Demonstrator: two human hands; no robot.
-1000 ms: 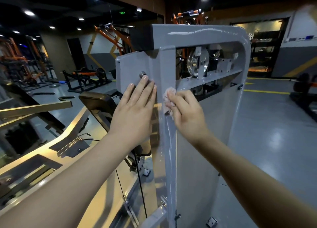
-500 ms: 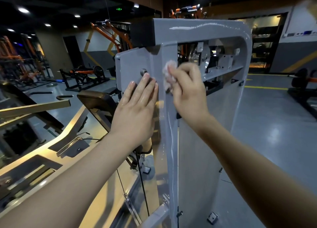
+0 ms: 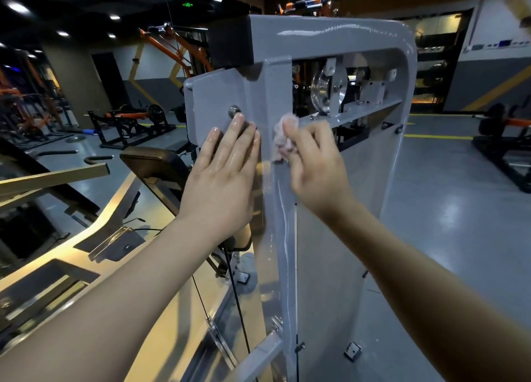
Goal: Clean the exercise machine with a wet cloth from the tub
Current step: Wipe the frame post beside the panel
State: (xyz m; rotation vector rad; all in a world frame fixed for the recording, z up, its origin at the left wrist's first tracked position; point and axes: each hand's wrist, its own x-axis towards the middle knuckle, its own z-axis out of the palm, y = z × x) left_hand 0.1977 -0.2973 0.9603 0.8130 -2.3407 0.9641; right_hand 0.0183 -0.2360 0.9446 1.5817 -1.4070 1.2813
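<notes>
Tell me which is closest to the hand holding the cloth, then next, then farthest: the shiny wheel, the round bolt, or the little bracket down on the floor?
From the right hand, in the head view:
1. Round bolt, just left of the cloth.
2. Shiny wheel, up and right, inside the machine frame.
3. Floor bracket, far below.
Bolt and wheel are fairly close to call.

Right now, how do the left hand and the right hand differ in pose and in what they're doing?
The left hand lies open and flat against the grey side plate, fingers straight, holding nothing; the right hand is curled, pinching a crumpled cloth. The left hand's fingertips reach just below a bolt; the right hand presses the cloth on the upright post. Both touch the same machine.
</notes>
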